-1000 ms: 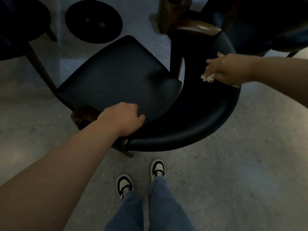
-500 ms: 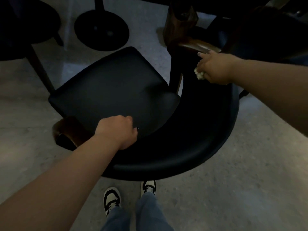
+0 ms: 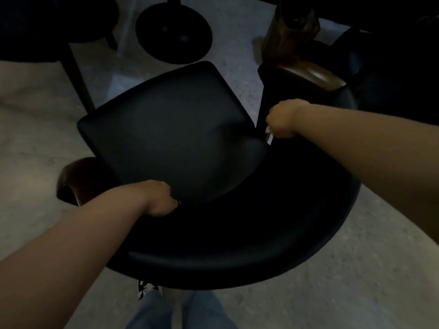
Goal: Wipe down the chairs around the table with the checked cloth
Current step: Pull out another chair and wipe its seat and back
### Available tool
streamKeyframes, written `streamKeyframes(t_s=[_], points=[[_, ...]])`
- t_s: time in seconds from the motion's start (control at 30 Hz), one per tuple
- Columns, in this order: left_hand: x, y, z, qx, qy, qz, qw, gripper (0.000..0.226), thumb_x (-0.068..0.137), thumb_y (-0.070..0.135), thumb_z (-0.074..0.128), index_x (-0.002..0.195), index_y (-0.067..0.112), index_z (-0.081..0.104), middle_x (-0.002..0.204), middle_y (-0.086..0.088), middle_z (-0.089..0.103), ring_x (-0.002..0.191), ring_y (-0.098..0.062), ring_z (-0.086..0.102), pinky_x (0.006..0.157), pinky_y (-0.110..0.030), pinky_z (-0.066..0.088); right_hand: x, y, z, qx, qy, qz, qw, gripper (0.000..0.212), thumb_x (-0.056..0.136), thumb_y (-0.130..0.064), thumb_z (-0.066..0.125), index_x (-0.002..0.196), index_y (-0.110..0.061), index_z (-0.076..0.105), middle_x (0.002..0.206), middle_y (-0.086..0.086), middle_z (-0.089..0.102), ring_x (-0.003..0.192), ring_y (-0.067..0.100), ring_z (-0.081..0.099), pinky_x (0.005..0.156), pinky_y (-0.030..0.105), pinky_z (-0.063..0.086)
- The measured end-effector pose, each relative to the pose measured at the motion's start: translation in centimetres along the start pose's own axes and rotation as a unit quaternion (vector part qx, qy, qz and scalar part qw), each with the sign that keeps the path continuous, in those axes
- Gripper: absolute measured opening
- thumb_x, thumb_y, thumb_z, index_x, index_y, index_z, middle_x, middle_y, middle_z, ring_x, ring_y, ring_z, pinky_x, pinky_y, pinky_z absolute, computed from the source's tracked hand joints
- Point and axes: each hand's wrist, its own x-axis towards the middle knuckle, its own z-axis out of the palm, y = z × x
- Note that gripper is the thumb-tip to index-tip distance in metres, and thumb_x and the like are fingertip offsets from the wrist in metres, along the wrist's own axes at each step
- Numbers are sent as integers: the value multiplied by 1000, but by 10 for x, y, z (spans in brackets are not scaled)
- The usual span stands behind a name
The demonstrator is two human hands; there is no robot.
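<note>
A black padded chair [image 3: 171, 131] with a curved backrest [image 3: 249, 238] and brown wooden armrest ends stands right below me. My right hand [image 3: 283, 119] is closed around the cloth [image 3: 269, 131], of which only a small pale scrap shows under the fingers. It presses on the inner side of the backrest, just below the right wooden armrest [image 3: 308, 76]. My left hand [image 3: 158, 198] grips the left part of the backrest, beside the rear edge of the seat.
A round black table base [image 3: 174, 32] stands on the grey floor beyond the seat. Another dark chair [image 3: 35, 27] sits at the upper left, and dark furniture fills the upper right. The left wooden armrest [image 3: 71, 179] juts out. My legs and one shoe [image 3: 145, 287] are below the backrest.
My right hand slid with the cloth from the top of the backrest near the right armrest down onto its inner face. The view moved closer over the chair. My left hand kept its grip.
</note>
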Motion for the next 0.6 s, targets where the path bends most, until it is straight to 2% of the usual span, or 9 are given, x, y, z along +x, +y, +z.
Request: streamKeyframes(t_s=[0.1, 0.17, 0.27, 0.37, 0.43, 0.53, 0.6], points=[[3, -2, 1, -10, 9, -2, 1000, 49, 98, 44, 44, 131, 9, 55, 138, -13, 53, 124, -28, 51, 95, -27, 39, 8, -5, -4, 38, -26, 2, 999, 40, 98, -38, 44, 122, -10, 59, 126, 13, 56, 113, 31, 55, 94, 36, 45], [2, -2, 1, -5, 12, 0, 1000, 47, 98, 42, 45, 131, 10, 55, 138, -13, 53, 125, -28, 51, 95, -27, 39, 11, -8, -9, 42, -45, -3, 998, 32, 94, -33, 48, 111, -10, 64, 116, 13, 63, 103, 30, 60, 87, 33, 47], [-7, 1, -2, -9, 60, 32, 998, 40, 96, 37, 48, 128, 14, 56, 133, -13, 56, 122, -29, 54, 97, -29, 43, 9, -17, -14, 7, -80, -44, 996, 23, 92, -30, 54, 93, -10, 65, 109, 12, 67, 97, 28, 62, 90, 33, 50], [-22, -5, -15, -40, 182, 97, 978, 35, 95, 35, 48, 127, 24, 56, 125, -9, 63, 116, -28, 58, 96, -34, 46, 2, -38, -10, -73, -81, -124, 986, 29, 94, -28, 52, 111, -8, 65, 118, 12, 63, 104, 28, 61, 84, 26, 46], [-35, -19, -25, -9, 211, 113, 971, 33, 95, 40, 48, 126, 31, 55, 119, -3, 65, 111, -24, 59, 91, -33, 48, -5, -59, -2, -91, -86, -151, 981, 32, 97, -25, 46, 118, -8, 63, 123, 12, 60, 109, 29, 59, 79, 28, 43], [-51, -47, -28, 57, 196, 91, 975, 29, 93, 44, 49, 118, 36, 60, 115, 6, 65, 106, -17, 60, 82, -27, 44, -11, -90, 1, -10, -105, -152, 983, 35, 99, -24, 41, 118, -3, 62, 124, 16, 59, 111, 31, 58, 85, 33, 46], [-57, -57, -23, 13, 202, 98, 974, 23, 91, 47, 50, 108, 40, 64, 106, 14, 66, 100, -12, 61, 81, -27, 45, -13, -108, 2, 86, -97, -142, 981, 36, 99, -23, 40, 117, -1, 62, 123, 18, 60, 110, 32, 59, 87, 33, 46]])
